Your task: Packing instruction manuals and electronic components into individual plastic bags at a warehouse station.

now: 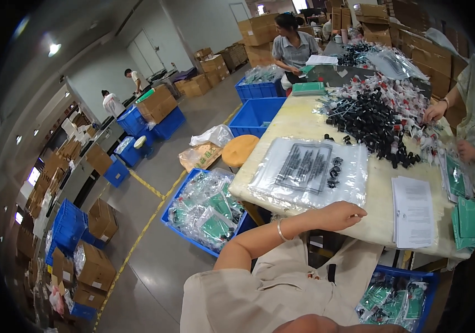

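Observation:
My left hand (342,216), with a bangle at the wrist, is at the near edge of the table (304,114), beside the stack of clear plastic bags (354,177). Its fingers are curled together; what they hold, if anything, is hidden. On the bags lie a dark printed panel (304,167) and several small black caps (334,171). Right of them sits a stack of printed white sheets (413,213). Bare skin, likely of my right arm, shows at the lower edge; my right hand is out of view.
Black-capped parts (365,116) are heaped further back. A co-worker's hands (436,112) work at the right, near green cards (466,222). Blue crates of bagged green cards (204,213) stand on the floor, next to an orange stool (240,151). Another person (295,50) sits at the far end.

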A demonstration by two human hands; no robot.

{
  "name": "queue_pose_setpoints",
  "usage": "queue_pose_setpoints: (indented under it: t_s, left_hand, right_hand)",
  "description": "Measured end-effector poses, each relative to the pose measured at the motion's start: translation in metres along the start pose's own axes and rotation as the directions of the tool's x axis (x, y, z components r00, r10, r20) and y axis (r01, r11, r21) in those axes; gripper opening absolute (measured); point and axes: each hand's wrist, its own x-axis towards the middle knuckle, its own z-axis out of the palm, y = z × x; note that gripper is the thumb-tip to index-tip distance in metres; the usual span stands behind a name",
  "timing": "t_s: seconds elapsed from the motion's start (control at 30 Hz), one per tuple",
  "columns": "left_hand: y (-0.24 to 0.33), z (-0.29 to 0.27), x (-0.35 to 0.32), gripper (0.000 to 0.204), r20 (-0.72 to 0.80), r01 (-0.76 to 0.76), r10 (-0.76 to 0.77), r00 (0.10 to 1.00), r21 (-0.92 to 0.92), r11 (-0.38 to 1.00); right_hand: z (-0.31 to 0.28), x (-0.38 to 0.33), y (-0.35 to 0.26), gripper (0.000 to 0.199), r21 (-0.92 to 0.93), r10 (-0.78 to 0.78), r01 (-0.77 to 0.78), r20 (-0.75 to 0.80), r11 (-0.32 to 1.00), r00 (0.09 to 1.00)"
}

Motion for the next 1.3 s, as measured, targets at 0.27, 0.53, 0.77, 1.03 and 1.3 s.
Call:
queue_pose_setpoints:
  t_s: [0.27,0.53,0.77,1.03,1.3]
  left_hand:
    - [0.004,-0.003,-0.003,0.026,-0.181,0.057,-0.049,0.982,0.044,0.997]
    - [-0.006,0.017,0.006,0.027,-0.274,0.032,0.037,0.961,0.245,0.969]
    - [0.005,0.008,-0.003,0.024,-0.36,0.087,-0.08,0.93,0.005,0.996]
    - [-0.037,-0.013,-0.006,0.043,-0.591,0.377,-0.065,0.804,0.422,0.824]
    - [-0.058,0.007,0.029,0.056,-0.631,0.429,-0.022,0.776,0.502,0.751]
  right_hand:
    - [-0.061,0.065,0.015,0.081,-0.296,0.31,-0.505,0.949,0.811,-0.057]
    - [-0.065,0.083,0.004,0.058,-0.048,0.126,-0.668,0.99,0.743,0.069]
    - [-0.149,0.061,0.067,0.038,0.037,0.21,-0.835,0.961,0.549,0.18]
    - [-0.299,0.313,-0.158,0.028,0.559,-0.247,-0.693,0.827,0.455,0.504]
    - [-0.455,0.407,-0.37,0.022,0.795,-0.825,-0.596,0.411,0.116,0.388]
